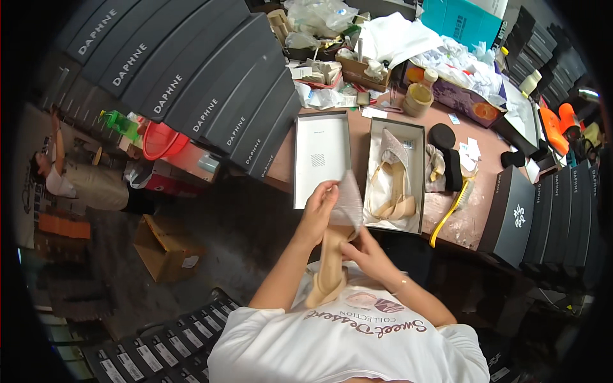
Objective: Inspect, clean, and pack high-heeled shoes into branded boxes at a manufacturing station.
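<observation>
A beige pointed-toe shoe [332,250] with a pale greyish toe is held in front of my chest, toe pointing away from me. My left hand [318,214] grips it by the left side near the toe. Against its right side my right hand [371,256] is closed, the thumb on the beige part. Just beyond, the matching shoe [397,167] lies on white paper in an open shoe box [418,220]. The box's lid [321,137] rests to the left with its white inside up. The grip partly hides the held shoe.
Dark shoe boxes [211,83] are stacked high at the left; others [511,220] stand at the right. A yellow-handled brush [454,207], black round pads [442,135] and a jar [418,99] sit on the table. A cardboard carton [167,249] is on the floor. Another person [89,175] is at far left.
</observation>
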A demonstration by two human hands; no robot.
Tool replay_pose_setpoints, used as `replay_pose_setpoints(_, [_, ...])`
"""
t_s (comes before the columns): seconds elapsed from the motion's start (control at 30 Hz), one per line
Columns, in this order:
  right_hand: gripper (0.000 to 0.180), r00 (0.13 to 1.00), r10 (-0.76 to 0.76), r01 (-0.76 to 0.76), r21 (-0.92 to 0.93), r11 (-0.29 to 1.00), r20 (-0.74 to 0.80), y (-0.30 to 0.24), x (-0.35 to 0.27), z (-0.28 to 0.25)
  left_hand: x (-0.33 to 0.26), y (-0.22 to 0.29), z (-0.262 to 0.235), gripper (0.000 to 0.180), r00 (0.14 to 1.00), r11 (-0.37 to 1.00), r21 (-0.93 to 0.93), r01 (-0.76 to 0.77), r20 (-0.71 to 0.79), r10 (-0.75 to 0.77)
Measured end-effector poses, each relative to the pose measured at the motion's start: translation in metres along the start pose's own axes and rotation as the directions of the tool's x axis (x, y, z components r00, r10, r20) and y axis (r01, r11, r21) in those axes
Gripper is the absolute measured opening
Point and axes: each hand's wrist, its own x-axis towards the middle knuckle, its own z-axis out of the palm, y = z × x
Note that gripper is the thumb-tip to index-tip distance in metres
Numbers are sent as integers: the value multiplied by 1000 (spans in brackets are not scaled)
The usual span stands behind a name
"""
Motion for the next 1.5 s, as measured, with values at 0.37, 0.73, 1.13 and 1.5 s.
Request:
replay_pose_setpoints(0.37, [35,988,-92,24,472,881,121,-31,25,-18,-79,-1,-1,65,916,950,-296,99,401,29])
replay_pose_setpoints(0.73, [35,984,-87,102,86,991,-157,-63,18,-21,-81,-10,23,49,947,873,-470,129,319,31])
replay_pose_setpoints(1.13, [54,964,-262,162,-690,706,-43,-79,-35,-34,-34,1,42,55,974,832,-548,88,224,45])
replay_pose_setpoints(1.5, [23,626,-767,205,-918,339,-143,-114,-22,-34,-16,2,43,56,804,763,-427,485,562,-197])
